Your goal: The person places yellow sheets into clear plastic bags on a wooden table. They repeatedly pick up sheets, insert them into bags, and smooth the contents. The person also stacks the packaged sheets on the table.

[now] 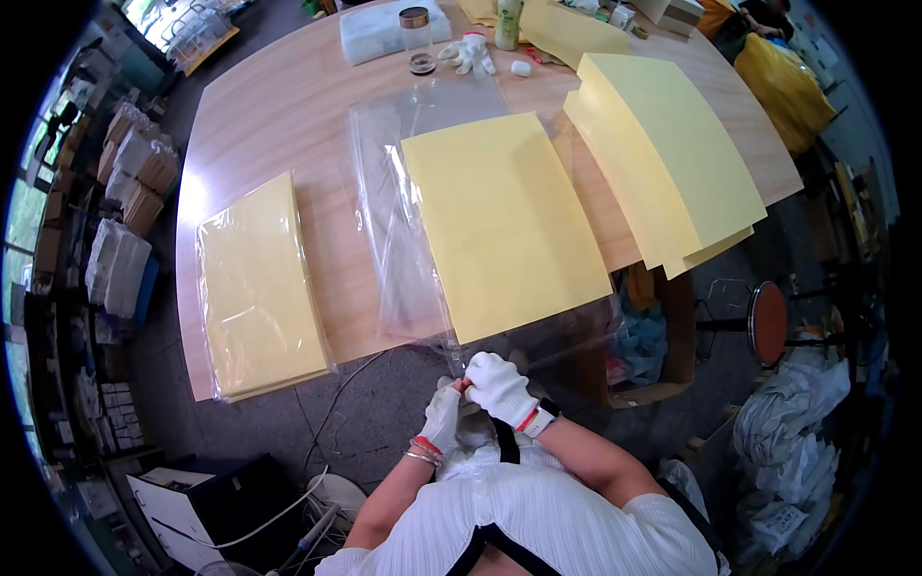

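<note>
My left hand (443,415) and my right hand (500,385), both in white knit gloves, meet just off the table's near edge. Their closed fingers come together at the near corner of a clear plastic bag (389,259); bare fingertips show on the left hand. Beyond them a yellow paper stack (509,226) lies flat on top of the clear bags, its near edge close to my hands. To the left rests a bagged pile of yellow paper (254,298), wrapped in shiny clear plastic. A taller stack of yellow sheets (672,154) stands at the right, its layers unevenly aligned.
On the far side of the wooden table (259,144) are a clear jar (417,43), a spare glove (469,56), a bottle (508,24) and a plastic-wrapped pack (370,34). An open carton (663,360) and a round stool (767,324) stand right; a cable (331,408) crosses the floor.
</note>
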The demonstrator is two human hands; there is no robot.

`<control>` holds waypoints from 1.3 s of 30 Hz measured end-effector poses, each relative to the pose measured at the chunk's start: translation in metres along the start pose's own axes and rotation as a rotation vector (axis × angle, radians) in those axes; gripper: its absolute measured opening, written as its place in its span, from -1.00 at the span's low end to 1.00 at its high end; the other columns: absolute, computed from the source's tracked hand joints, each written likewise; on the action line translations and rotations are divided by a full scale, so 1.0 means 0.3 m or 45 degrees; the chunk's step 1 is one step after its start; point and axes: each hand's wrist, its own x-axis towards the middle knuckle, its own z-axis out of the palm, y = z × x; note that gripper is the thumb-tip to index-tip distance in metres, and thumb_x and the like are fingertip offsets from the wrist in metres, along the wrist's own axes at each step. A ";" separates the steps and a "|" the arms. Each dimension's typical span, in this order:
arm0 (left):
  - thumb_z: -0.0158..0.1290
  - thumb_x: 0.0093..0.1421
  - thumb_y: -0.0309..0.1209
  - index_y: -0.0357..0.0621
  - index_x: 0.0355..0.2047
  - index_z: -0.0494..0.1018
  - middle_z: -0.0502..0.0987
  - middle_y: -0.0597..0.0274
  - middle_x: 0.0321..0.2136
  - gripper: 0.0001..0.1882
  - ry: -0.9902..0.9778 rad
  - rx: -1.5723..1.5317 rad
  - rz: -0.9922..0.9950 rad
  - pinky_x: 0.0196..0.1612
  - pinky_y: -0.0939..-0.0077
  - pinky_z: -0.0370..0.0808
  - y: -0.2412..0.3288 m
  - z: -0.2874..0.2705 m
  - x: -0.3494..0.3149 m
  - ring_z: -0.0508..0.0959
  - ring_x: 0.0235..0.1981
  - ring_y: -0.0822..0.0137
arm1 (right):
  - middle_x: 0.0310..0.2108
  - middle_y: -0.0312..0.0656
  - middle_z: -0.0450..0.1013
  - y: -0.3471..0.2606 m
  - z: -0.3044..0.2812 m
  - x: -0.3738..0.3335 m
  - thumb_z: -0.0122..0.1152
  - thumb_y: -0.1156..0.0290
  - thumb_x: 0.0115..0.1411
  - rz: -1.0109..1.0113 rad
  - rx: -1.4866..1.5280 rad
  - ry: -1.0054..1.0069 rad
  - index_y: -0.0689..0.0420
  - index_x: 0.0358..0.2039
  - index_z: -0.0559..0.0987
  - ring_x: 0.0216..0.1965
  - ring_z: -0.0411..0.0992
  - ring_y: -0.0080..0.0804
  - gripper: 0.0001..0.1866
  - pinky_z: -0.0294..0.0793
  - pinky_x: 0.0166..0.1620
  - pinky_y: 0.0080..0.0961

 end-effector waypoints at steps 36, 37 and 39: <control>0.00 0.13 -0.43 -0.13 -0.51 0.41 0.49 0.26 -0.55 -0.90 0.161 1.515 1.324 -0.41 0.44 0.42 0.345 0.101 0.018 0.44 -0.53 0.32 | -0.53 -0.19 0.49 0.820 -0.634 -0.091 0.14 0.38 -0.01 -0.198 0.109 0.097 0.04 -0.54 0.52 -0.41 0.48 -0.21 -0.95 0.46 -0.35 -0.33; -0.05 0.19 -0.39 -0.14 -0.52 0.41 0.46 0.23 -0.62 -0.83 0.241 1.283 1.107 -0.48 0.49 0.39 0.339 0.099 0.041 0.40 -0.61 0.37 | -0.52 -0.16 0.48 0.812 -0.623 -0.068 0.09 0.33 0.04 0.015 0.091 0.083 0.04 -0.54 0.51 -0.41 0.47 -0.16 -0.89 0.45 -0.35 -0.29; -0.11 0.24 -0.30 -0.19 -0.52 0.39 0.41 0.15 -0.71 -0.73 0.605 1.440 0.939 -0.56 0.48 0.33 0.354 0.125 0.091 0.37 -0.68 0.38 | -0.49 -0.09 0.47 0.778 -0.587 -0.010 -0.01 0.23 0.14 0.444 0.051 0.056 0.04 -0.53 0.49 -0.39 0.45 -0.07 -0.79 0.42 -0.37 -0.21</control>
